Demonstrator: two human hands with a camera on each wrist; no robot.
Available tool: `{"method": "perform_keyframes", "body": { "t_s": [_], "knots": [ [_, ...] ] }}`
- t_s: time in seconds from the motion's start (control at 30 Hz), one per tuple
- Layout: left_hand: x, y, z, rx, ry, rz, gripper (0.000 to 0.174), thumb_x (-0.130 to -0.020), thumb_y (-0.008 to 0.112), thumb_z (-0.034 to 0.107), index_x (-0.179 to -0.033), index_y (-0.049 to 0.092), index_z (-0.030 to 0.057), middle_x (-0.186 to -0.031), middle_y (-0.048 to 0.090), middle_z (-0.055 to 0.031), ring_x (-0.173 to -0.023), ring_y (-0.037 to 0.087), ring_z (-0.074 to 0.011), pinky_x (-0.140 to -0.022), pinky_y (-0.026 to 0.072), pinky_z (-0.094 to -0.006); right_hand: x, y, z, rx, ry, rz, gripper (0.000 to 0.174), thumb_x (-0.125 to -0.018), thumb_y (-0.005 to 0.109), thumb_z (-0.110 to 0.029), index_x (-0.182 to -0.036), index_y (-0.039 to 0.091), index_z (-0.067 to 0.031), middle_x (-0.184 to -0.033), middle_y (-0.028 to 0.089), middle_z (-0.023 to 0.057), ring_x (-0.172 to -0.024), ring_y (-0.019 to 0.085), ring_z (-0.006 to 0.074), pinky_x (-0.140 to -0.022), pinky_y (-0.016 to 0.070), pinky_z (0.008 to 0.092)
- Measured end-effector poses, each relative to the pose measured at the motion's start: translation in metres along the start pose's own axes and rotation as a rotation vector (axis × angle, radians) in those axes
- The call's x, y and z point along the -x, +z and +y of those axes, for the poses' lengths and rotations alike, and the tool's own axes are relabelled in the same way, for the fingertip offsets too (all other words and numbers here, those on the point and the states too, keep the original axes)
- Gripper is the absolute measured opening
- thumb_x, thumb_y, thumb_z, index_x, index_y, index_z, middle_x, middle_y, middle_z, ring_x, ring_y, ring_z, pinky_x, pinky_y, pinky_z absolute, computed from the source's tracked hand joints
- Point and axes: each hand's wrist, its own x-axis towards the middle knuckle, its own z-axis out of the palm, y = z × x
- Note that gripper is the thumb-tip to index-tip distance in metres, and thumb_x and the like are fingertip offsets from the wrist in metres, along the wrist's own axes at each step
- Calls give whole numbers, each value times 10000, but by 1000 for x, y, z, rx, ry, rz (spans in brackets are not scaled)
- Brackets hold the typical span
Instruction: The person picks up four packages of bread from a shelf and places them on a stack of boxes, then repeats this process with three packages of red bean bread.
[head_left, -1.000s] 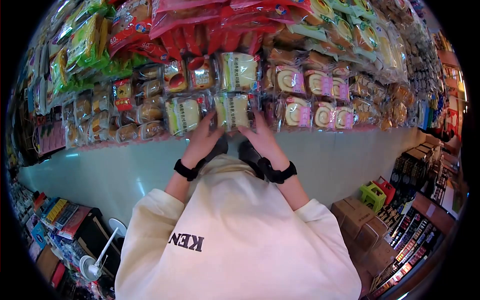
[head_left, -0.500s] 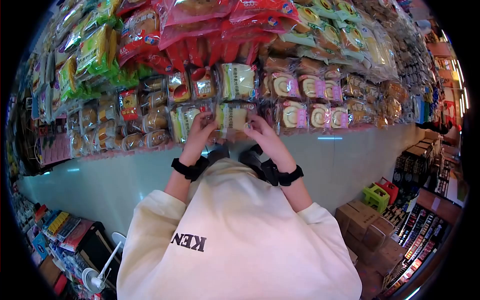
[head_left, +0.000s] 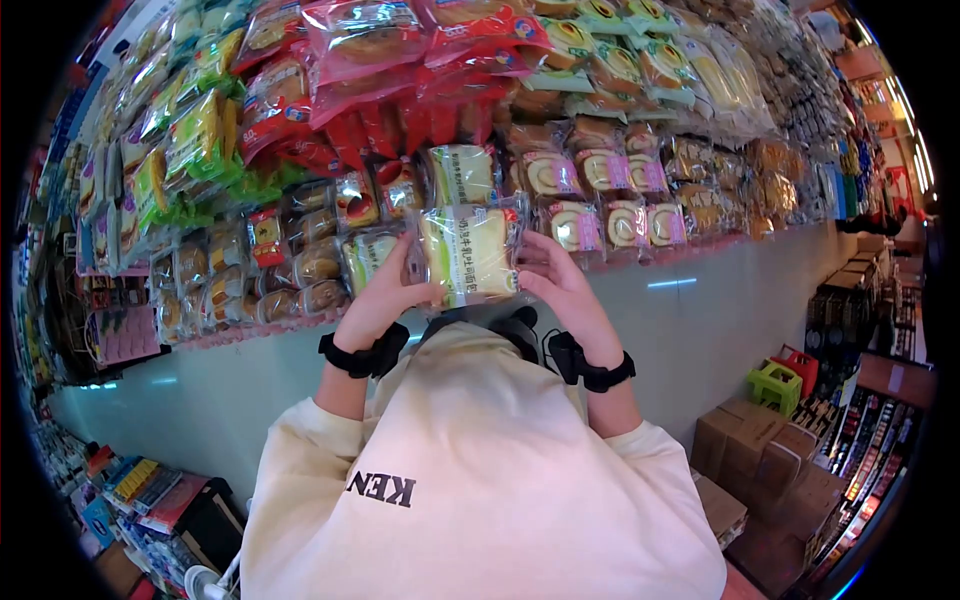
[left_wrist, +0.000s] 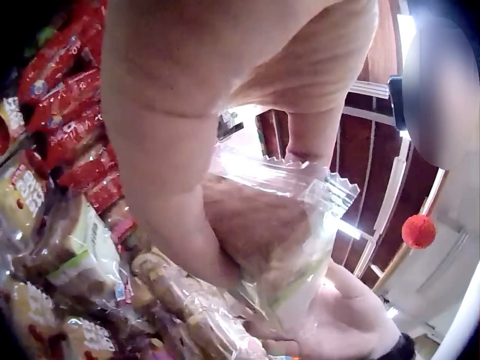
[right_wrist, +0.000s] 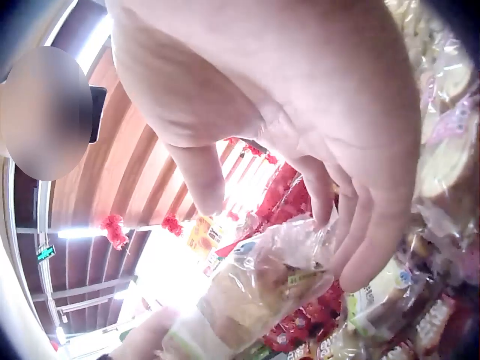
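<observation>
A clear packet of sliced toast bread [head_left: 470, 255] with a green-edged label is held up in front of the bread display. My left hand [head_left: 380, 300] grips its left side, thumb across the front edge; in the left wrist view its fingers [left_wrist: 214, 259] curl around the wrapper [left_wrist: 262, 232]. My right hand [head_left: 570, 295] is at the packet's right edge. Its fingers [right_wrist: 367, 240] are gently bent against the crimped end of the packet [right_wrist: 255, 285], and the thumb stands apart from the wrapper in the right wrist view.
A similar toast packet [head_left: 463, 175] lies behind the held one, another [head_left: 368, 255] to its left. Swiss roll packets [head_left: 575, 225] line the right, small round buns [head_left: 318, 262] the left. Red bread bags [head_left: 365, 40] are piled farther back. Cardboard boxes [head_left: 745, 435] stand on the floor to the right.
The toast packet has come up off the front row toward the body, raised between both hands. My right hand has spread a little wider from the left, and the head view has shifted slightly.
</observation>
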Motion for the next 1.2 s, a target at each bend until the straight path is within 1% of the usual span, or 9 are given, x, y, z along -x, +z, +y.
{"method": "perform_keyframes", "body": {
  "t_s": [0.07,0.2,0.3,0.37,0.47,0.57,0.8,1.07,1.2],
  "knots": [
    [1,11,7,48,74,-92,830,-709,655,-37,-1400,195,-20,-1199,483,-107,-1065,499,-144,-883,436,-258,10,1,-2,18,-34,68,688,-827,671,-168,-1380,282,-42,-1124,516,121,-981,520,172,-853,445,293],
    [-10,30,-1,-49,182,-146,790,-709,647,-53,-1382,234,-8,-1205,484,-94,-1046,509,-141,-868,446,-260,23,0,-9,70,-35,207,776,-806,697,-173,-1402,220,-29,-1099,531,118,-953,533,168,-821,455,290],
    [-13,45,8,-21,71,-223,753,-721,641,-55,-1366,255,-8,-1224,471,-90,-1068,505,-142,-870,448,-269,32,-15,-2,68,-88,328,720,-798,704,-156,-1368,288,-15,-1077,552,92,-906,547,145,-786,460,267],
    [-12,57,17,13,-18,-287,718,-737,627,-60,-1356,268,-4,-1239,461,-87,-1079,508,-145,-869,453,-279,45,-27,-14,-42,154,184,638,-792,709,-139,-1317,370,-13,-1041,572,57,-851,549,117,-760,459,246],
    [-8,81,21,42,38,-345,690,-753,624,-53,-1349,278,-10,-1236,471,-85,-1075,517,-148,-879,451,-285,67,-37,-24,-117,201,143,558,-794,703,-118,-1267,427,-8,-1061,576,42,-879,558,105,-788,466,247],
    [-14,106,15,-46,131,-400,654,-764,640,-30,-1329,312,-23,-1221,494,-84,-1061,526,-145,-890,447,-286,85,-40,-16,-297,-10,182,546,-804,691,-112,-1260,422,23,-1077,585,49,-931,569,115,-826,472,263],
    [-6,177,7,-195,79,-492,521,-787,633,-15,-1254,404,-41,-1129,581,-75,-1016,560,-128,-881,453,-277,149,-68,-10,-293,-53,346,518,-803,688,-103,-1236,441,43,-1066,599,70,-935,576,118,-836,476,268],
    [21,275,-34,-252,23,-659,338,-829,615,53,-1141,517,-33,-1055,625,-70,-915,595,-108,-825,474,-257,256,-103,10,-342,-166,568,431,-806,677,-87,-1175,489,34,-1059,602,58,-921,577,101,-817,479,262],
    [41,327,-64,-315,-1,-750,338,-836,617,78,-1136,525,-45,-1022,622,-62,-898,587,-93,-808,475,-247,320,-125,29,-311,-160,630,440,-801,686,-104,-1172,493,32,-1047,601,55,-923,568,98,-814,472,260]
  ]
}}
